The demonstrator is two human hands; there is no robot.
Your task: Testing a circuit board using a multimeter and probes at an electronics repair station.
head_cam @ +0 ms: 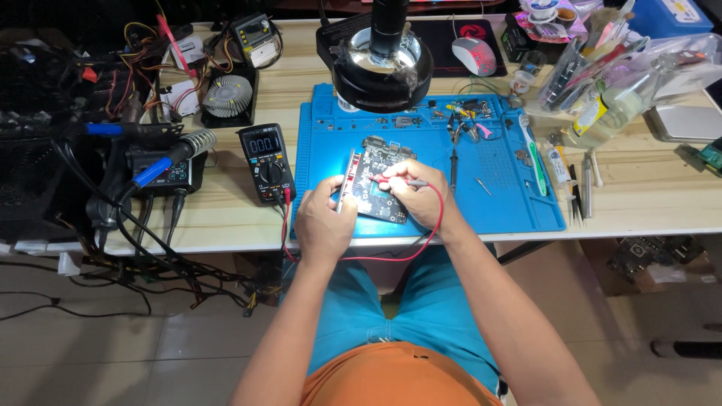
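Observation:
A dark circuit board (380, 197) lies on the blue work mat (504, 203) near the table's front edge. My left hand (323, 218) grips the board's left edge, by its metal bracket (348, 183). My right hand (416, 194) holds a red multimeter probe (396, 180) with its tip on the board. The probe's red lead (436, 225) loops down past the table edge and back to the black multimeter (268, 162), which stands left of the mat.
A black microscope head with ring light (383, 64) hangs over the mat's far edge. A soldering station (162, 169) and tangled cables sit at left. Tweezers, a toothbrush (532, 154), bottles and a tool holder crowd the right side. A mouse (474, 54) lies behind.

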